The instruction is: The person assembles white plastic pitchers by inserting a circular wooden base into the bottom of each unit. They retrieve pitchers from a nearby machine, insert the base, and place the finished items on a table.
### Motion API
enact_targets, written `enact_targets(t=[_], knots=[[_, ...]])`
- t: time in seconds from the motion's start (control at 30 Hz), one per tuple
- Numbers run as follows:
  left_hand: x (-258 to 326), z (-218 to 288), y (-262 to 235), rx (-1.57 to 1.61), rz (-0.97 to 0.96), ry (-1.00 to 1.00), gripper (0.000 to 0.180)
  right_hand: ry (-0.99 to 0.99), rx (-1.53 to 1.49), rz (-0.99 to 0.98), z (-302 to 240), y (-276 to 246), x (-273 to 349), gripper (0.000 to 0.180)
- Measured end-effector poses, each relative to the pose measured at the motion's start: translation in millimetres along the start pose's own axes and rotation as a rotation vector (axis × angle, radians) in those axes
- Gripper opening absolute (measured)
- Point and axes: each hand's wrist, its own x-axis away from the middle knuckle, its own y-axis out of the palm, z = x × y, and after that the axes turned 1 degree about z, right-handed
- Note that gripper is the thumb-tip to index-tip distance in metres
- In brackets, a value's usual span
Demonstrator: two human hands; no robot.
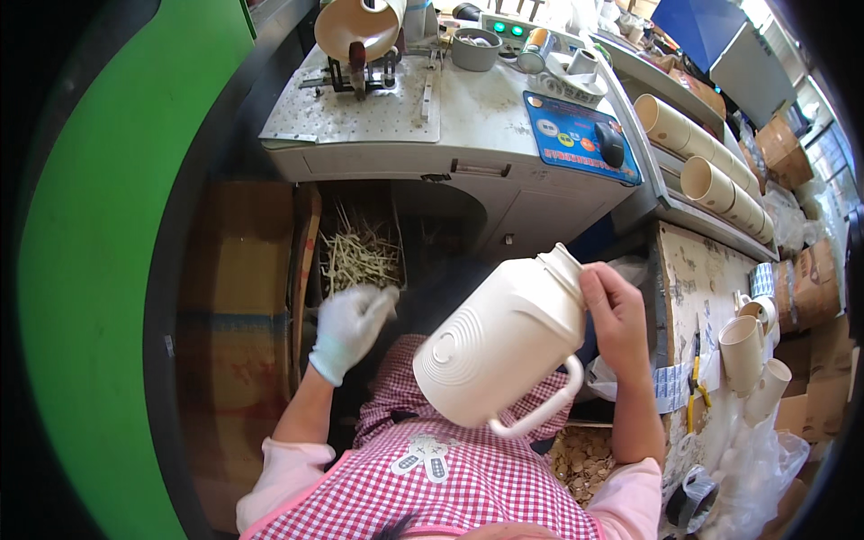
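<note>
A large cream plastic jug (504,342) hangs tilted over my lap, its ringed side up and its looped handle low on the right. My bare right hand (614,306) grips it at the narrow neck; some of the fingers are behind the neck. My left hand (349,328), in a white glove, is apart from the jug. Its fingers are curled together just in front of a box of thin pale strips (358,256). Whatever those fingers may hold is too small to make out.
Ahead stands a workbench (396,166) bearing a metal fixture with a cream cup-shaped part (360,31), a grey bowl (475,49) and a mouse (609,144). Cream cylinders (693,135) line the right rack. Yellow-handled pliers (695,391) lie on the side table. A green panel (99,270) rises left.
</note>
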Motion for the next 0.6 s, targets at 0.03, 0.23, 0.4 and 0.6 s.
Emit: enact_targets(t=[0.03, 0.23, 0.4, 0.6], knots=[[6.6, -14.9, -0.1, 0.034, -0.225, -0.151, 0.054, 0.052, 0.017, 0.014, 0.1, 0.9, -6.7, 0.024], [37.8, -65.0, 47.3, 1.066, -0.112, 0.198, 0.065, -0.235, 0.006, -0.457, 7.3, 46.4, -83.0, 0.027], [24.4, -60.4, 20.7, 1.217, 0.032, 0.099, 0.059, -0.659, 0.364, 0.09, -43.1, 90.7, -258.2, 0.048], [19.9, -40.6, 40.5, 0.987, 0.109, -0.078, 0.051, -0.468, 0.65, -0.007, -84.1, 169.8, -439.0, 0.035]])
